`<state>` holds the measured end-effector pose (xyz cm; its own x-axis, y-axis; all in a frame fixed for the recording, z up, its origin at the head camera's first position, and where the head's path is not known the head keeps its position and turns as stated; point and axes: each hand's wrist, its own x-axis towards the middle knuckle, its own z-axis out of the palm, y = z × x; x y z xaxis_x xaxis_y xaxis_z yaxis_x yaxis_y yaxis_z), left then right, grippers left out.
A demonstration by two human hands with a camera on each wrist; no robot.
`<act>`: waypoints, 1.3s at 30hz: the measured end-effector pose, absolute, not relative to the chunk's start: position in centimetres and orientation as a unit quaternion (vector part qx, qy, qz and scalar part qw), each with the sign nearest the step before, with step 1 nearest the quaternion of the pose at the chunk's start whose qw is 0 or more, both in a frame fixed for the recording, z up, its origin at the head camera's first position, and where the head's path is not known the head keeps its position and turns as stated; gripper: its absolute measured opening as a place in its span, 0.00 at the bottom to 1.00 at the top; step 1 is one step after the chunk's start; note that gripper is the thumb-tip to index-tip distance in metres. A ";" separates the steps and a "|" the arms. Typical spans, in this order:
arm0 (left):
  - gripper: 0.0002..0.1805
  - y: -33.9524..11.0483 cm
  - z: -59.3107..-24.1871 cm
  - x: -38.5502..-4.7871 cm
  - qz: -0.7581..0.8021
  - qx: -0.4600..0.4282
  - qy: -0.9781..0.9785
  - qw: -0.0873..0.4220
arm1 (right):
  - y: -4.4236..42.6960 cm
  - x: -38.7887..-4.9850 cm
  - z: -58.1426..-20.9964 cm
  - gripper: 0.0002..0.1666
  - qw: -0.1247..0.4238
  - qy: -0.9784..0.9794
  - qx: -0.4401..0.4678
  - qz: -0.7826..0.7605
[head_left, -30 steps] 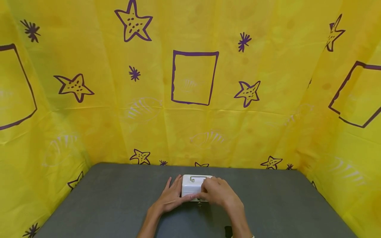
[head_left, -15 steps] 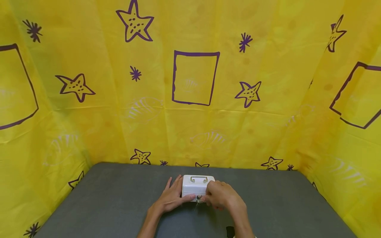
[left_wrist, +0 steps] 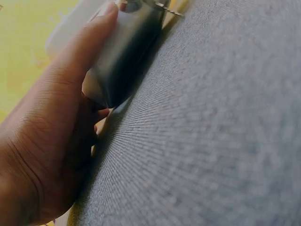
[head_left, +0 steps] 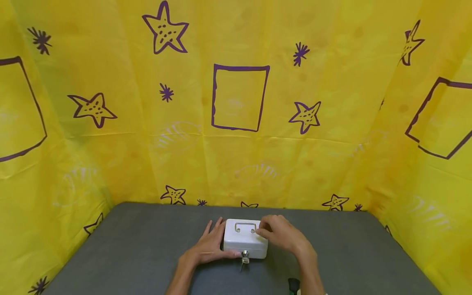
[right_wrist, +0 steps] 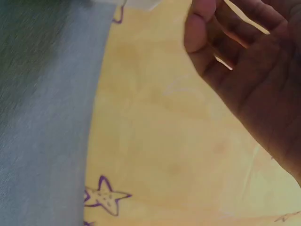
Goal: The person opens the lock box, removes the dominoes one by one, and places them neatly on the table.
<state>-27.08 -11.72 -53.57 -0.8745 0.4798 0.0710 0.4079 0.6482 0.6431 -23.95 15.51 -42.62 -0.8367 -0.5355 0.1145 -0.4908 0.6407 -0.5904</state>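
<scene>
One white box (head_left: 239, 241) sits on one grey table (head_left: 147, 248) at 12 o'clock from me, between my two hands. Its lid carries one metal handle (head_left: 245, 223) toward 12; at 6 is one lock (head_left: 245, 253) with a key (head_left: 245, 260), the total hanging there too small to count. My left hand (head_left: 211, 247) lies at 9, fingers straight, thumb on the front. My right hand (head_left: 281, 233), between 2 and 3, is loosely curled and free, near the handle; I can't tell whether it touches.
</scene>
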 end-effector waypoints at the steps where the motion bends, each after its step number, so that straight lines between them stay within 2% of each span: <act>1: 0.60 -11.7 -53.5 -27.1 0.339 0.246 0.906 0.056 | 15.7 -24.0 -42.8 0.09 0.026 0.908 -0.279 -0.312; 3: 0.62 -11.8 -53.5 -27.1 0.340 0.249 0.905 0.061 | 16.0 -24.1 -43.1 0.12 0.014 0.914 -0.266 -0.306; 8: 0.67 -12.1 -53.5 -27.0 0.334 0.273 0.900 0.056 | 16.3 -24.1 -43.7 0.36 0.025 0.925 -0.247 -0.286; 10: 0.69 -12.1 -53.5 -27.1 0.328 0.277 0.901 0.057 | 16.3 -24.2 -44.0 0.45 0.031 0.923 -0.263 -0.280; 13: 0.70 -12.1 -53.6 -27.2 0.323 0.270 0.904 0.066 | 16.1 -24.3 -44.3 0.52 0.046 0.916 -0.294 -0.270; 19: 0.72 -12.0 -53.9 -27.2 0.306 0.284 0.908 0.041 | 15.7 -24.3 -44.8 0.56 0.085 0.915 -0.292 -0.263; 24: 0.75 -11.9 -54.1 -27.2 0.301 0.300 0.905 0.017 | 15.4 -24.5 -45.0 0.55 0.084 0.919 -0.280 -0.265; 29: 0.75 -11.4 -54.0 -27.1 0.289 0.286 0.913 0.022 | 15.2 -24.5 -44.8 0.55 0.087 0.922 -0.272 -0.262; 39: 0.73 -11.4 -55.5 -27.1 0.304 0.296 0.905 -0.012 | 14.9 -24.3 -44.7 0.55 0.092 0.927 -0.254 -0.260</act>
<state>-27.14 -11.45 -55.49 -0.8246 0.5285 0.2017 0.5431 0.6399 0.5437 -24.29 14.94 -44.70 -0.8537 -0.5193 -0.0391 -0.4232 0.7354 -0.5292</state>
